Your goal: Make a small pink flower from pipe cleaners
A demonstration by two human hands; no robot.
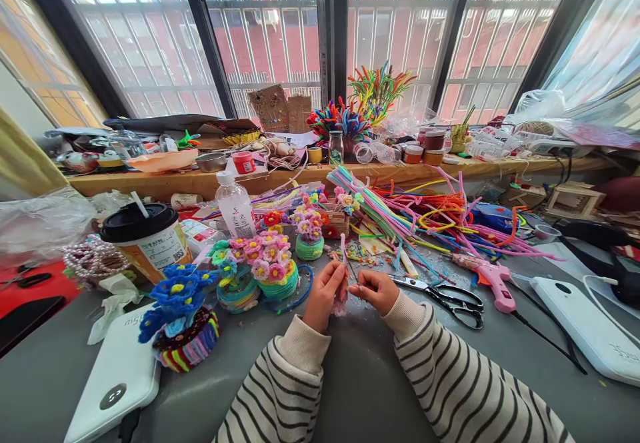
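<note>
My left hand [324,294] is closed on a pale pink pipe cleaner [343,246], whose end points up above the fingers. Fuzzy pink loops [339,307] show below that hand. My right hand [376,291] is close beside it, thumb and fingertips pinched on a thin dark strand [354,272] that slants up towards the left hand; whether it joins the pink piece I cannot tell. Just right of my right hand lie black-handled scissors [453,300]. Left of my hands stand small pots of pipe-cleaner flowers, with pink [270,260] and blue [177,296] blooms.
A heap of loose pipe cleaners [425,206] covers the table's back. A pink glue gun [493,282] and a white power bank [587,330] lie on the right. At left are a lidded cup [147,240], a clear bottle [235,206] and another power bank [117,376].
</note>
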